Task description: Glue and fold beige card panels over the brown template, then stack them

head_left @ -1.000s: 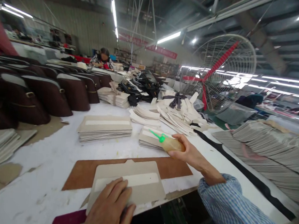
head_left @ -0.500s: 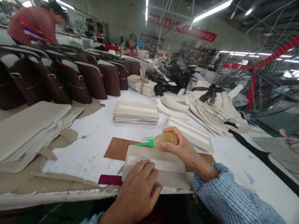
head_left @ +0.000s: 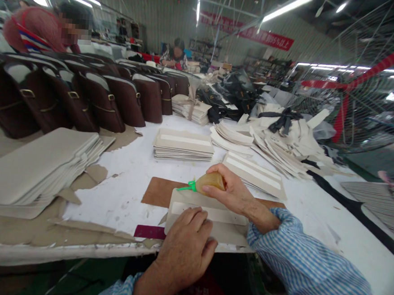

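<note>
My right hand [head_left: 229, 190] is wrapped round a soft amber glue bottle [head_left: 210, 183] with a green nozzle [head_left: 188, 187]. The bottle is tilted on its side, and its tip points left, close over the far left edge of a beige panel [head_left: 224, 232]. A pale strip [head_left: 227, 215] runs along that panel. Flat on the panel's near left part lies my left hand [head_left: 188, 243], fingers stretched out and holding nothing. Under the panel's far edge is a brown board [head_left: 158, 192]. A dark red strip [head_left: 149, 232] pokes out at the left.
Beyond my hands stand a stack of beige panels [head_left: 183, 145] and a second stack [head_left: 254, 175]. Large beige sheets [head_left: 36, 168] lie left, with brown bags [head_left: 122, 102] behind. A fan [head_left: 346, 86] is at the right. Two people work farther back.
My right hand has shifted slightly left with the glue bottle, its tip moving along the panel's far edge. My left hand stays on the panel. The whole view has shifted slightly.
</note>
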Demonstrator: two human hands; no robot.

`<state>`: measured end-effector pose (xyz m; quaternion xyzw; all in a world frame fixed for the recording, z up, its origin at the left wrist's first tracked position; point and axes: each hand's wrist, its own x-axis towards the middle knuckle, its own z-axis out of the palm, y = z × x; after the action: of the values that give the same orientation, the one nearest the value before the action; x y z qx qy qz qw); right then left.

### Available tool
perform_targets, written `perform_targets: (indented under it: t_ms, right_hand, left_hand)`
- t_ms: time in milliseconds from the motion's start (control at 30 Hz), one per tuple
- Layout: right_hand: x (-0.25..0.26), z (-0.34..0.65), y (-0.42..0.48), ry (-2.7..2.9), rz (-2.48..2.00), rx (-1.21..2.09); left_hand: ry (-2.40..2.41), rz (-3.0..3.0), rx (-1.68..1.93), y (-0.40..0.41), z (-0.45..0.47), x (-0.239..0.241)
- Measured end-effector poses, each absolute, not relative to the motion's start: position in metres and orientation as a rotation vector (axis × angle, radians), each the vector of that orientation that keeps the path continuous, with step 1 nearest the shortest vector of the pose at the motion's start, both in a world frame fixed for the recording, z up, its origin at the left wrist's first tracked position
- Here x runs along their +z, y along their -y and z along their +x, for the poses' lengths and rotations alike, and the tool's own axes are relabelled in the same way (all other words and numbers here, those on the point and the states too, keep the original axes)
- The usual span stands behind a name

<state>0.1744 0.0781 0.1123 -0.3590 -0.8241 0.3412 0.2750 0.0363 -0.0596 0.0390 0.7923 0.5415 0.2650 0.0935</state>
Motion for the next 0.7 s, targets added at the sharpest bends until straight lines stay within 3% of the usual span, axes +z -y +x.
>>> perform_targets:
  t_ms: [400, 700]
  right_hand:
    - [0.138, 0.162, -0.088, 2.566, -0.51, 0.526]
    - [0.148, 0.153, -0.092, 2.643, -0.404, 0.448]
  left_hand:
    - [-1.626, 2.359, 0.765, 0.06, 0.036, 0.042]
    - [-1.642, 2.355, 0.729, 0.059, 0.035, 0.041]
